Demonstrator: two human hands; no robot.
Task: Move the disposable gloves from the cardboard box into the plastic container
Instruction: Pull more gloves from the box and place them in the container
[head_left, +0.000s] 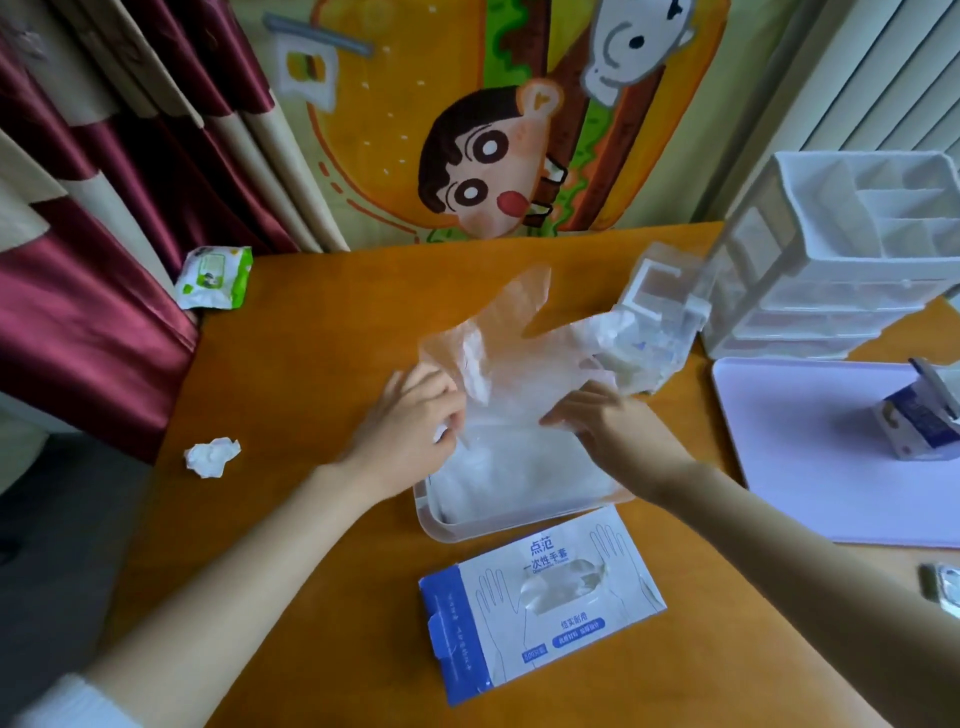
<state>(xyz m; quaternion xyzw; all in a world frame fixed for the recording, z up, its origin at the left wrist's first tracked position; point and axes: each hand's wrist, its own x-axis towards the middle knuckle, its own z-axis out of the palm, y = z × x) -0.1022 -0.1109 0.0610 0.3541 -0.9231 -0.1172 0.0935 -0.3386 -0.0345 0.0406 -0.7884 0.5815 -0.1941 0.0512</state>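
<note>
A clear plastic container (436, 525) sits mid-table with a stack of clear disposable gloves (519, 467) inside. One glove (498, 332) stands up from the stack, its fingers spread toward the far side. My left hand (415, 415) pinches the glove's left edge over the container. My right hand (602, 421) grips its right edge. The white and blue cardboard glove box (540, 603) lies flat in front of the container, a little clear plastic showing in its opening.
A white drawer organiser (841, 260) stands at the back right, with a clear lid (660, 301) and crumpled plastic beside it. A pale tray (810, 457) holds a small carton (919, 421). A crumpled tissue (212, 456) and a wipes pack (215, 278) lie left.
</note>
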